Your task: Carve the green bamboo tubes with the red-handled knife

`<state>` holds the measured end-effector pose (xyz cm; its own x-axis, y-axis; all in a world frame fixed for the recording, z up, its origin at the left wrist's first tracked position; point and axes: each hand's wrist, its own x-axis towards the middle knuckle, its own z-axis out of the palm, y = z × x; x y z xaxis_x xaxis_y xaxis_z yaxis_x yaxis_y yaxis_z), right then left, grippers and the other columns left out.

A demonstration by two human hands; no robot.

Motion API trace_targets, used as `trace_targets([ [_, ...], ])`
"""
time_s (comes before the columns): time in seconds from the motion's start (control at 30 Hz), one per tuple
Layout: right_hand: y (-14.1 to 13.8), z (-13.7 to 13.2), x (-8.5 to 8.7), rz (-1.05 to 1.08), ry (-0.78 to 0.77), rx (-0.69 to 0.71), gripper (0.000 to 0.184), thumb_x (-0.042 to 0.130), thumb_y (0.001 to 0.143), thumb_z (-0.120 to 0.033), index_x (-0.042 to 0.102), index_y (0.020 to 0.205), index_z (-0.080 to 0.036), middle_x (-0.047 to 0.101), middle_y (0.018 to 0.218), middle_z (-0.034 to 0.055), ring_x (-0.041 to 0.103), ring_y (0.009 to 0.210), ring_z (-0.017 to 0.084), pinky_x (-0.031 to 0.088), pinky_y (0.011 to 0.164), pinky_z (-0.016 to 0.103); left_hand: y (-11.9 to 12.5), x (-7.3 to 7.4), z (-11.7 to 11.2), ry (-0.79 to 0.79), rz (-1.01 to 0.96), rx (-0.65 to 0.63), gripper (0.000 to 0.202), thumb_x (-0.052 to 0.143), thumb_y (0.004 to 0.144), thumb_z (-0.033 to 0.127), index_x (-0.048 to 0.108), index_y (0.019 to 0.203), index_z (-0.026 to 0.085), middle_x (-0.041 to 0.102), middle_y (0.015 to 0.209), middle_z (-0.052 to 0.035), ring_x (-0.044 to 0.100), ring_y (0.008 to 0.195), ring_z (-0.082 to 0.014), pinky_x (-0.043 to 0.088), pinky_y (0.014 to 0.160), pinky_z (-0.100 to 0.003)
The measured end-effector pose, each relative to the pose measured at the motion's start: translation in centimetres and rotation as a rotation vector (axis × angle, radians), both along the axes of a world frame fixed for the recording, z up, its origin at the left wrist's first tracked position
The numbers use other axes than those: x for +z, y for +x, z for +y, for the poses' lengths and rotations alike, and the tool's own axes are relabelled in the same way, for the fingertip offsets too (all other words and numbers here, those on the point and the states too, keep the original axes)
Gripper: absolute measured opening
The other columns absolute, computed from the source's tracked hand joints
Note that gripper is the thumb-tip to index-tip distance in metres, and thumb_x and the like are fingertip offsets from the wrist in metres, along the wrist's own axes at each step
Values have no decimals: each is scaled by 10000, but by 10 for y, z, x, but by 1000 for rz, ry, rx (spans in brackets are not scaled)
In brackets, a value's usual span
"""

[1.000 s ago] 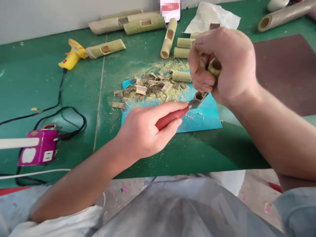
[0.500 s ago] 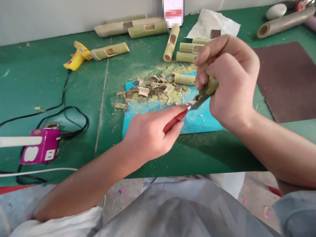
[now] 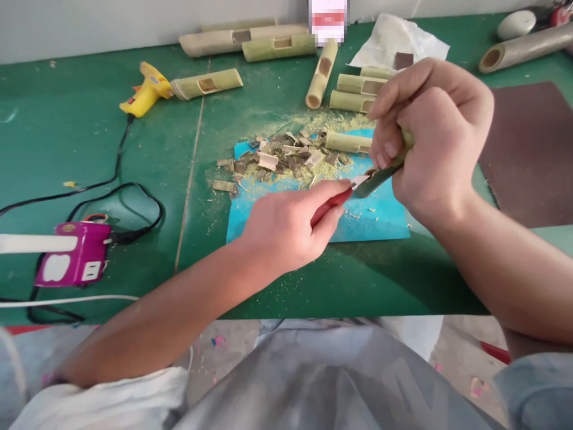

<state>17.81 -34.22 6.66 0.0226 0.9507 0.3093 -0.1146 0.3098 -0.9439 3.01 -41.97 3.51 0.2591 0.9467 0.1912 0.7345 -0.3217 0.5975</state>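
Left hand (image 3: 286,230), the person's own: grasping a red-handled knife (image 3: 332,206), digits along both sides of the smooth handle, short metal blade pointing away to the right.

Right hand (image 3: 443,134): clenched around a bamboo piece (image 3: 378,181), one end jutting below the fingers towards the blade. The piece is slim, rounded, dark green outside, with an opening near that end; it is held tilted above the counter (image 3: 295,295). Blade and opening meet or nearly meet; from where I stand, I cannot tell which.

Beneath: one blue sheet (image 3: 380,224), smooth, bearing a heap of bamboo chips (image 3: 290,158), curved and brittle-looking, amid pale, powdery dust. At the heap's right, one pale green tube (image 3: 345,141), its far end behind the right hand.

Beyond: notched bamboo tubes (image 3: 280,48), cylindrical, partly overlapping; one white crumpled wrapper (image 3: 380,42); one brown sheet (image 3: 528,155), flat, matt, cut off at the picture's right edge.

Left side: one yellow plastic tool (image 3: 145,92), black-corded, its tip at a notched tube (image 3: 226,80); one glossy purple box (image 3: 74,254) with a white strip across it.

Obscured: most of the held piece, inside the fist; the screen (image 3: 328,21) at the back, blurred into blocks.
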Motion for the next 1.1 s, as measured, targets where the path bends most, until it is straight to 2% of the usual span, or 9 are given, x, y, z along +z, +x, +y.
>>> trace_targets([
  [0.17, -3, 8, 1, 30, -16, 10, 274, 443, 646, -25, 475, 485, -244, 319, 390, -63, 204, 351, 98, 133, 395, 320, 1, -1, 7, 19, -2, 1, 322, 570, 973, 268, 667, 1278, 230, 805, 1032, -33, 773, 969, -195, 605, 914, -306],
  [0.3, -2, 18, -4, 66, 14, 14, 261, 448, 628, -55, 477, 458, -250, 292, 356, -69, 191, 320, 105, 112, 368, 323, 3, -9, 15, 28, -53, -16, 324, 567, 967, 249, 668, 1272, 211, 802, 1042, -41, 772, 968, -191, 600, 933, -311],
  [0.5, 1, 18, -5, 38, 45, 29, 249, 468, 657, -65, 509, 494, -249, 314, 385, -72, 210, 321, 101, 149, 360, 320, -2, -19, 23, 54, -118, -78, 323, 578, 956, 232, 656, 1267, 197, 780, 1146, -46, 765, 976, -169, 593, 923, -283],
  [0.67, -2, 10, -2, 55, -16, -3, 271, 446, 624, -30, 440, 462, -247, 307, 381, -72, 187, 327, 85, 111, 378, 325, -6, -11, 14, 13, -87, -87, 353, 564, 958, 240, 638, 1303, 221, 784, 1133, -32, 766, 984, -179, 602, 913, -285],
  [0.83, 1, 12, -6, 122, 30, 82, 227, 392, 569, -39, 495, 490, -225, 343, 371, -81, 219, 315, 81, 113, 370, 315, -3, -2, 2, -3, -10, -54, 361, 543, 964, 242, 640, 1311, 224, 796, 1076, -39, 770, 982, -191, 610, 914, -301],
  [1.1, 4, 15, -5, 63, 23, 135, 225, 381, 557, -64, 531, 482, -214, 354, 373, -77, 247, 312, 78, 129, 364, 305, 0, -9, 13, 47, -2, -44, 340, 585, 946, 247, 668, 1276, 243, 797, 1082, -22, 770, 966, -185, 604, 892, -283],
])
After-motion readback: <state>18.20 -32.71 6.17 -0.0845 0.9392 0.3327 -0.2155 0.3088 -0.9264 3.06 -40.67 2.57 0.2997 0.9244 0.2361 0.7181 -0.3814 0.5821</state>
